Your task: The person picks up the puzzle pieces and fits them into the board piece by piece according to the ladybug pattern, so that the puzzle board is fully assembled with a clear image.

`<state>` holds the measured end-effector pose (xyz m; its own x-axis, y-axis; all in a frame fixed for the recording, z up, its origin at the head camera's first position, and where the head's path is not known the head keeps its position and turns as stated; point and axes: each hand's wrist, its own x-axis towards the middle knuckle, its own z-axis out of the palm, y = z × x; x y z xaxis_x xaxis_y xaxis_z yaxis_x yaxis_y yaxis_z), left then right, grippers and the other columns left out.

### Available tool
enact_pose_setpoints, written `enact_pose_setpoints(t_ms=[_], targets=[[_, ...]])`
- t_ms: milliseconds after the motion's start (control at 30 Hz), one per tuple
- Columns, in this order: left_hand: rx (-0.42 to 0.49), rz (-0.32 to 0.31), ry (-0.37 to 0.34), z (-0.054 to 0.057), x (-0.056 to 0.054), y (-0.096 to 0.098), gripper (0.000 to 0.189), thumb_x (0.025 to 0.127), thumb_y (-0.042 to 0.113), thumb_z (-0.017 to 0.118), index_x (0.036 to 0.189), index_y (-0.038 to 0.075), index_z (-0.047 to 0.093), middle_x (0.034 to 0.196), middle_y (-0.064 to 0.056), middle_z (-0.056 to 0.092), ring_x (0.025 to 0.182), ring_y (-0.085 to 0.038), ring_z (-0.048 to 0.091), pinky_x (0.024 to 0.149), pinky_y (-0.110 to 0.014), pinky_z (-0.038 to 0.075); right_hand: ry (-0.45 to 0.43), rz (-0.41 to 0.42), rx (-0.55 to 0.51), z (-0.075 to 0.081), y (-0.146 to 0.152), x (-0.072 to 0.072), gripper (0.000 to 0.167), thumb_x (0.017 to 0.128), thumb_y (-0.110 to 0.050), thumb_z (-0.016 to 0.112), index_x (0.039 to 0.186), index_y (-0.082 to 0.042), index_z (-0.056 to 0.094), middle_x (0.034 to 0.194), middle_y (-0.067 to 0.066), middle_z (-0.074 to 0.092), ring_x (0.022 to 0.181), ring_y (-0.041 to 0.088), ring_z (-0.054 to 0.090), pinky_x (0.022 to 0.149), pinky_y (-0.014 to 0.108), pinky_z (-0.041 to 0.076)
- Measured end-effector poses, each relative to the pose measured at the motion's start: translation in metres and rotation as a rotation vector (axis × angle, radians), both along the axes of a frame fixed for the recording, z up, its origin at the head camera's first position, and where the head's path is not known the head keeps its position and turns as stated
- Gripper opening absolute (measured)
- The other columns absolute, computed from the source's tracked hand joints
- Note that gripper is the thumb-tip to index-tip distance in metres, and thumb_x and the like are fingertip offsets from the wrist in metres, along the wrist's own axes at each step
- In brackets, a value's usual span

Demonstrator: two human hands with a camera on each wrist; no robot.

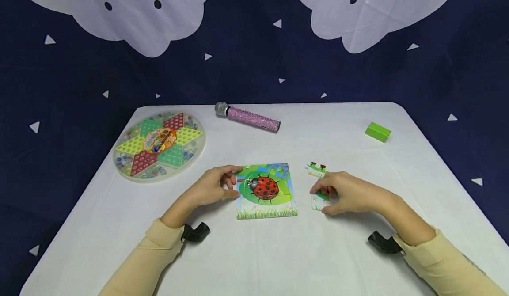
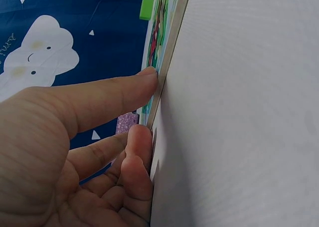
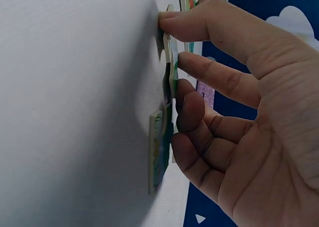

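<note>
Red-spotted ladybird puzzle (image 1: 264,189) lies on a white table (image 1: 258,256), its left edge gripped by the left hand (image 1: 211,185), while the right hand (image 1: 350,193) beyond its other side pinches loose pieces (image 1: 317,203), which could slip if that pinch slackens.

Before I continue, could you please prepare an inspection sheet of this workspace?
Surface: table with white cloth covering.
Job's things: flat, square, colourful ladybird puzzle; loose, flat, green-and-white printed piece, another such piece beyond it.
Clutter: round transparent star-patterned game board; pink glittery microphone; small green block.
Hands: left hand touches the puzzle's left edge; right hand grips the nearer piece.
Cables: nothing seen.
Surroundings: dark-blue backdrop with white clouds and triangles.
</note>
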<state>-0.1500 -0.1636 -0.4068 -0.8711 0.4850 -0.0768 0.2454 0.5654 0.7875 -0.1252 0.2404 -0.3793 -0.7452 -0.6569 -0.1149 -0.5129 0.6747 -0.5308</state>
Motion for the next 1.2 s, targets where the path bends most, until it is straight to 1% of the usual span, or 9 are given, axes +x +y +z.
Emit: enact_pose_setpoints(t_ms=[233, 367, 433, 567, 600, 800, 900, 1033, 1200], targets=[[0.002, 0.001, -0.007, 0.001, 0.000, -0.001, 0.072, 0.086, 0.009, 0.089, 0.151, 0.002, 0.059, 0.102, -0.005, 0.067, 0.087, -0.016, 0.061, 0.070, -0.023, 0.043, 0.009, 0.014, 0.014, 0.003, -0.005, -0.007, 0.034, 0.081, -0.020, 0.092, 0.112, -0.020, 0.077, 0.092, -0.010, 0.063, 0.086, 0.007, 0.056, 0.078, 0.024, 0.050], [0.007, 0.002, -0.007, 0.001, 0.000, -0.001, 0.072, 0.085, 0.009, 0.089, 0.151, 0.002, 0.059, 0.103, -0.005, 0.067, 0.087, -0.016, 0.061, 0.070, -0.023, 0.044, 0.020, 0.025, 0.021, 0.006, -0.011, -0.009, 0.034, 0.081, -0.022, 0.092, 0.112, -0.022, 0.076, 0.092, -0.010, 0.063, 0.086, 0.007, 0.056, 0.082, 0.027, 0.051], [0.008, 0.002, -0.007, 0.001, 0.000, -0.001, 0.072, 0.085, 0.009, 0.089, 0.150, 0.002, 0.059, 0.103, -0.005, 0.067, 0.087, -0.015, 0.061, 0.070, -0.023, 0.044, 0.025, 0.036, 0.023, 0.007, -0.015, -0.011, 0.034, 0.081, -0.022, 0.092, 0.112, -0.022, 0.076, 0.090, -0.010, 0.063, 0.085, 0.008, 0.056, 0.081, 0.027, 0.050], [0.009, -0.001, -0.006, 0.000, -0.001, -0.001, 0.072, 0.085, 0.009, 0.089, 0.150, 0.002, 0.059, 0.102, -0.005, 0.067, 0.087, -0.015, 0.061, 0.070, -0.023, 0.043, 0.041, 0.069, 0.026, 0.008, -0.025, -0.014, 0.034, 0.081, -0.022, 0.092, 0.111, -0.023, 0.075, 0.088, -0.011, 0.062, 0.083, 0.008, 0.056, 0.083, 0.029, 0.046], [0.011, -0.003, -0.006, 0.000, -0.001, -0.001, 0.072, 0.085, 0.009, 0.089, 0.150, 0.002, 0.059, 0.102, -0.005, 0.067, 0.087, -0.015, 0.061, 0.070, -0.023, 0.043, 0.039, 0.076, 0.026, 0.008, -0.027, -0.014, 0.034, 0.081, -0.022, 0.092, 0.110, -0.023, 0.074, 0.089, -0.011, 0.062, 0.083, 0.008, 0.055, 0.082, 0.028, 0.045], [0.022, -0.012, -0.004, 0.000, -0.001, -0.001, 0.071, 0.086, 0.009, 0.089, 0.149, -0.001, 0.059, 0.102, -0.007, 0.067, 0.086, -0.014, 0.061, 0.070, -0.024, 0.043, 0.028, 0.116, 0.025, 0.008, -0.042, -0.017, 0.033, 0.081, -0.025, 0.091, 0.110, -0.025, 0.075, 0.090, -0.011, 0.062, 0.085, 0.008, 0.056, 0.084, 0.032, 0.039], [0.015, -0.010, -0.004, 0.001, -0.001, -0.001, 0.071, 0.086, 0.009, 0.089, 0.150, 0.000, 0.059, 0.102, -0.007, 0.067, 0.087, -0.014, 0.061, 0.070, -0.023, 0.043, 0.033, 0.141, 0.030, 0.009, -0.050, -0.019, 0.032, 0.082, -0.026, 0.091, 0.110, -0.026, 0.075, 0.090, -0.011, 0.061, 0.085, 0.007, 0.055, 0.082, 0.030, 0.039], [0.008, -0.009, 0.003, 0.000, -0.002, -0.001, 0.071, 0.086, 0.009, 0.089, 0.150, 0.001, 0.059, 0.102, -0.006, 0.067, 0.087, -0.013, 0.061, 0.071, -0.023, 0.044, 0.038, 0.178, 0.012, 0.010, -0.060, -0.020, 0.031, 0.084, -0.025, 0.089, 0.111, -0.023, 0.075, 0.092, -0.009, 0.062, 0.085, 0.008, 0.055, 0.077, 0.025, 0.047], [0.014, -0.007, -0.006, 0.001, 0.000, 0.000, 0.072, 0.086, 0.009, 0.089, 0.150, 0.001, 0.059, 0.102, -0.005, 0.066, 0.087, -0.014, 0.061, 0.070, -0.023, 0.043, 0.058, 0.210, -0.027, 0.007, -0.073, -0.021, 0.029, 0.083, -0.025, 0.089, 0.109, -0.023, 0.075, 0.096, -0.009, 0.064, 0.086, 0.008, 0.057, 0.077, 0.025, 0.050]])
